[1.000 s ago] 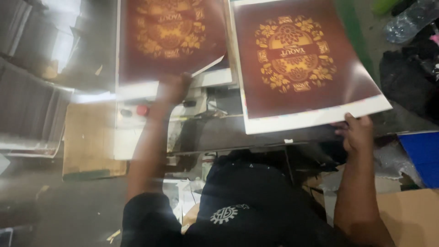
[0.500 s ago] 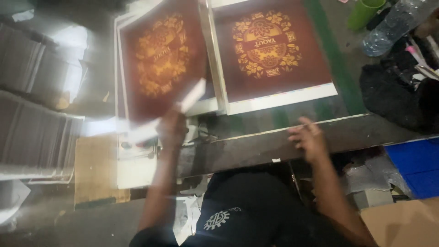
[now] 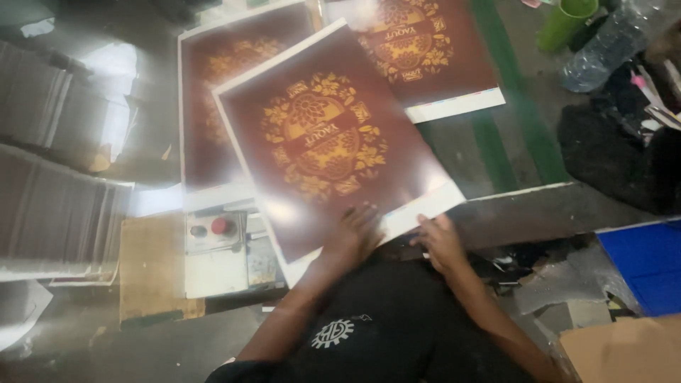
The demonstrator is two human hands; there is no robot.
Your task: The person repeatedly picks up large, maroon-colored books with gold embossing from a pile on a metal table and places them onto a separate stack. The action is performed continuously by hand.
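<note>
A glossy dark red printed sheet (image 3: 323,142) with a gold floral emblem and white border lies tilted between two others. My left hand (image 3: 352,236) grips its near edge, fingers on top. My right hand (image 3: 440,241) holds the same sheet at its near right corner. Under it on the left lies a stack of like sheets (image 3: 213,99). Another like sheet (image 3: 425,50) lies farther right on the green-striped machine bed (image 3: 511,120).
A control box with a red button (image 3: 222,226) sits near left. Grey paper stacks (image 3: 57,206) stand at the left. A green cup (image 3: 564,21), a clear plastic bottle (image 3: 603,46), dark cloth (image 3: 617,149), a blue sheet (image 3: 645,262) and cardboard (image 3: 624,347) are at the right.
My left hand lifted the top sheet off the left stack and drew it rightward and nearer. My right hand, which had let go of the right sheet, now grips this one.
</note>
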